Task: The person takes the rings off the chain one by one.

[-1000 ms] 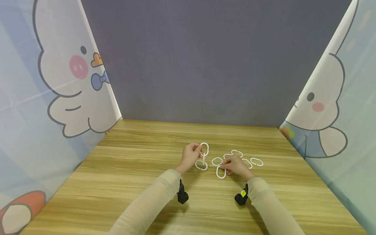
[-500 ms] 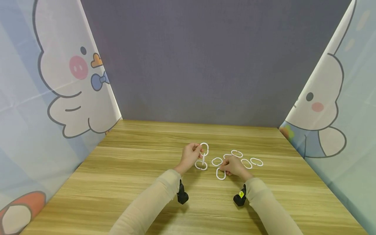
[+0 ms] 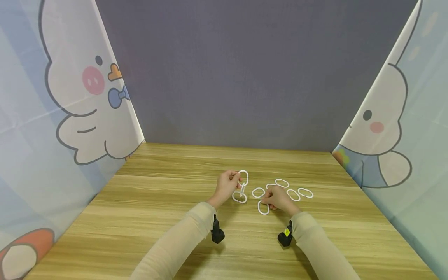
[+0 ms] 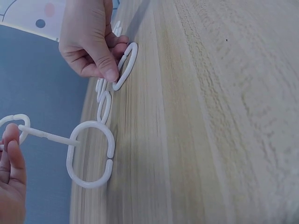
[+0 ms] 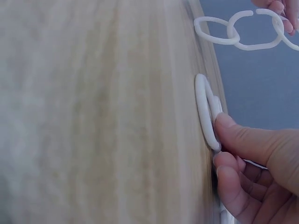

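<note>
In the head view my left hand (image 3: 225, 185) pinches the top link (image 3: 247, 177) of a short white plastic chain. A middle link joins it to the lowest link (image 4: 70, 161), which hangs close over the table in the left wrist view. To the right, my right hand (image 3: 280, 198) pinches the end of a loose white oval link (image 4: 133, 55) between thumb and fingertips, low at the tabletop. This link has a small split in its side. In the right wrist view the thumb (image 5: 238, 135) covers part of it.
Several other loose white links lie around the right hand on the wooden table (image 3: 175, 241), one (image 3: 258, 188) between the hands and one (image 3: 308, 196) at the far right. A dark grey panel (image 3: 227, 77) stands at the back, with cartoon-printed cloth on both sides.
My right hand and the link at its fingertips have shifted slightly toward me. A link behind that hand shows more fully. My left hand and the chain have stayed nearly still.
</note>
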A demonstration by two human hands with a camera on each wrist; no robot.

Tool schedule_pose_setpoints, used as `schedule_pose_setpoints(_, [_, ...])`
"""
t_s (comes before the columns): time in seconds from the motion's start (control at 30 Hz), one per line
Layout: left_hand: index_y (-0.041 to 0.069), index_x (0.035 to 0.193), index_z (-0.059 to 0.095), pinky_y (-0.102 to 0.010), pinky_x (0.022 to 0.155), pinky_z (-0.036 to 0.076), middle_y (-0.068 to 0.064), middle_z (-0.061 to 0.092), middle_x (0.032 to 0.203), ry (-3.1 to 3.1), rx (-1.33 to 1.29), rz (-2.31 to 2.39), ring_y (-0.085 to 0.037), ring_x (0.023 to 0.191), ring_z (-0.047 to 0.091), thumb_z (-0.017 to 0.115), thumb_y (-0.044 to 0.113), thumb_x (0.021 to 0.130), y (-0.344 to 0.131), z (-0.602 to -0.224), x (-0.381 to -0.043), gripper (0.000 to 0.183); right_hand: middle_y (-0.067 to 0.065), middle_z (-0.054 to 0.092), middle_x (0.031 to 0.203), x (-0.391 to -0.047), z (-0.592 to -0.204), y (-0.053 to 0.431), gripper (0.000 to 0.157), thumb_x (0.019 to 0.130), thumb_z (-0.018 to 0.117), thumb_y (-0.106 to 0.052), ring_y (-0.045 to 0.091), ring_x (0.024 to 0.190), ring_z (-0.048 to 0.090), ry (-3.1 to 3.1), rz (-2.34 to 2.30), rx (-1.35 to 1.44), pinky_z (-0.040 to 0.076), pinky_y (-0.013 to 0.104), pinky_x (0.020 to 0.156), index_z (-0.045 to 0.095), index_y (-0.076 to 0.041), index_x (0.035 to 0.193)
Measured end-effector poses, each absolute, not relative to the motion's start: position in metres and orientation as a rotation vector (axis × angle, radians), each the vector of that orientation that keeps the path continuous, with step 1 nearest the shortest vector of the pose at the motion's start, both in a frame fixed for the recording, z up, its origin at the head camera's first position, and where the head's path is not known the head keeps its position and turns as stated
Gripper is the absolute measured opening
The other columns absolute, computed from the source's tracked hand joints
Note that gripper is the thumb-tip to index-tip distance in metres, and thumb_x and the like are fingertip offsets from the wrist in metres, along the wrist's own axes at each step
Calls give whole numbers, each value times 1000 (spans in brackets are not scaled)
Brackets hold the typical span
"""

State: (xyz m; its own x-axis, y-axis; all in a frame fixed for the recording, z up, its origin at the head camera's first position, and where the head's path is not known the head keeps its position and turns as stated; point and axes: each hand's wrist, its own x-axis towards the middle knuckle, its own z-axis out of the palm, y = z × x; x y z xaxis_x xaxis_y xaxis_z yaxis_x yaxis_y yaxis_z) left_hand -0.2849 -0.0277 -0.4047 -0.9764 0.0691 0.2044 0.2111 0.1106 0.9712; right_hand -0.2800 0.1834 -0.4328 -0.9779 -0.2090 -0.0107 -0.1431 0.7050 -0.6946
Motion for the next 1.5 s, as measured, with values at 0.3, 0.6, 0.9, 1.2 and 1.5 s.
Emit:
schedule_pose_setpoints(0.3, [-11, 101, 57, -24, 56, 50, -13, 63, 80, -2263, -294, -2000, -11, 55, 55, 52, 7, 95, -28, -405, -285, 20, 5, 56, 53, -280, -424, 185, 18, 78, 72, -4, 11, 40, 49, 2756, -1246, -350, 45, 23, 39, 59, -1, 67])
schedule_pose_setpoints(0.6, [-11, 101, 58, -24, 55, 50, -16, 63, 82, -2268, -290, -2007, -11, 56, 55, 52, 7, 95, -27, -405, -285, 20, 5, 53, 55, -285, -417, 186, 18, 82, 68, -3, 11, 42, 50, 2664, -1378, -308, 44, 22, 40, 57, 0, 69])
schedule_pose_setpoints(0.9, [-5, 96, 60, -36, 61, 53, -22, 62, 87, -2261, -305, -2021, -31, 65, 60, 52, 8, 95, -27, -401, -282, 15, 10, 56, 59, -288, -402, 182, 12, 84, 68, -9, 14, 47, 53, 2646, -1417, -236, 49, 26, 47, 62, -1, 78])
schedule_pose_setpoints(1.2, [-10, 100, 58, -38, 64, 53, -22, 62, 86, -2264, -306, -2014, -24, 60, 59, 51, 7, 95, -27, -400, -281, 19, 7, 54, 60, -290, -395, 180, 14, 84, 67, -5, 12, 46, 53, 2661, -1478, -335, 51, 33, 47, 60, 4, 76])
schedule_pose_setpoints(1.5, [-11, 100, 58, -25, 55, 51, -25, 62, 88, -2267, -315, -1991, -16, 57, 57, 52, 8, 95, -27, -407, -287, 20, 21, 57, 69, -291, -387, 175, 11, 84, 66, -3, 16, 49, 56, 2655, -1526, -246, 53, 45, 56, 60, 4, 80])
